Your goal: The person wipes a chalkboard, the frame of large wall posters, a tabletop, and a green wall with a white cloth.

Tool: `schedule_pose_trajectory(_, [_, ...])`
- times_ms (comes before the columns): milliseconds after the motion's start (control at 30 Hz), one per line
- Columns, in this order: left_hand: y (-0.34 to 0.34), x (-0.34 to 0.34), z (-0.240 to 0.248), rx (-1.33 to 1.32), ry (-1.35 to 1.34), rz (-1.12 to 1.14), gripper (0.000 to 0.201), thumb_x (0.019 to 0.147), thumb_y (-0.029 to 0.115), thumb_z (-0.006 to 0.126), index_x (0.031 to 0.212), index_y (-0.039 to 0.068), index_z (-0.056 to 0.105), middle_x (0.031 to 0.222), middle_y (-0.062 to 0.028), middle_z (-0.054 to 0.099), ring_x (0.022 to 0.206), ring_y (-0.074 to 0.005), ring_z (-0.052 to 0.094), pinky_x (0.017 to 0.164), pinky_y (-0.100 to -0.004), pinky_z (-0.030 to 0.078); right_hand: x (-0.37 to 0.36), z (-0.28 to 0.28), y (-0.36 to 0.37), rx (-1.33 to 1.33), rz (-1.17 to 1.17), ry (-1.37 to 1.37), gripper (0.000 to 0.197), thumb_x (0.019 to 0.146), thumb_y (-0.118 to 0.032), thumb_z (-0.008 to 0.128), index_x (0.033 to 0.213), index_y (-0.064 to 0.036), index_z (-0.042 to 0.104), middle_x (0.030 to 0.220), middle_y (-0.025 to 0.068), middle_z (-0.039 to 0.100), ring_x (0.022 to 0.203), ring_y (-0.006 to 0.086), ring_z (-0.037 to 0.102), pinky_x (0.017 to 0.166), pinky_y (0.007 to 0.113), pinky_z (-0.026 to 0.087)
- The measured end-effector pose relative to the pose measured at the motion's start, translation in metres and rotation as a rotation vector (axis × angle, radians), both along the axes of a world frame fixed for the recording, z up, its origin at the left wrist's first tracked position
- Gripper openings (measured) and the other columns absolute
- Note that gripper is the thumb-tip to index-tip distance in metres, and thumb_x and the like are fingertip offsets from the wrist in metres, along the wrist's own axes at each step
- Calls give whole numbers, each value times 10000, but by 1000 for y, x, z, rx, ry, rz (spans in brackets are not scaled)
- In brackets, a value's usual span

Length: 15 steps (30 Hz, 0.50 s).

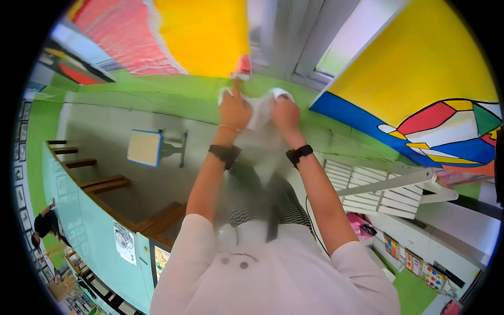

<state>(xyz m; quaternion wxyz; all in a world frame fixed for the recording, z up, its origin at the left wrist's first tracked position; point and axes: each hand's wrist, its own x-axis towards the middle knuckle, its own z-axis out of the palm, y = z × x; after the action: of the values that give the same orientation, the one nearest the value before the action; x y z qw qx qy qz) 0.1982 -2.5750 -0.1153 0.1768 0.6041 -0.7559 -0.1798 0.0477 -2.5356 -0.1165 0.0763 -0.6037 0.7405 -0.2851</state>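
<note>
A white cloth (258, 111) hangs between the two hands in front of the green wall (173, 89). The left hand (235, 113) grips one end, its index finger stretched toward the lower corner of a yellow-and-pink painting (202, 37); the right hand (285, 114) has fingers closed around the other end.

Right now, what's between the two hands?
A white sheet, cloth or paper I can't tell, spans from the left hand to the right hand. Shows in the head view.
</note>
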Motion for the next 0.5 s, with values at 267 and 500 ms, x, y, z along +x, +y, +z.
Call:
schedule_pose_trajectory(267, [-14,-5,-15,-298,35,-54,690,737,108,478,1387,82,250,837,-173,574,897,-445,470,733,-487,450,7,-18,-21,-53,-232,45,299,823,-267,520,665,-26,601,601,185,578,506,363,561,492,438,444])
schedule_pose_trajectory(500, [-21,1,-24,-303,44,-77,633,739,112,468,1357,104,332,749,-172,555,732,-402,447,746,-457,430,22,-31,-29,-297,-298,68,185,799,-214,560,812,-52,649,698,157,619,565,341,585,516,396,462])
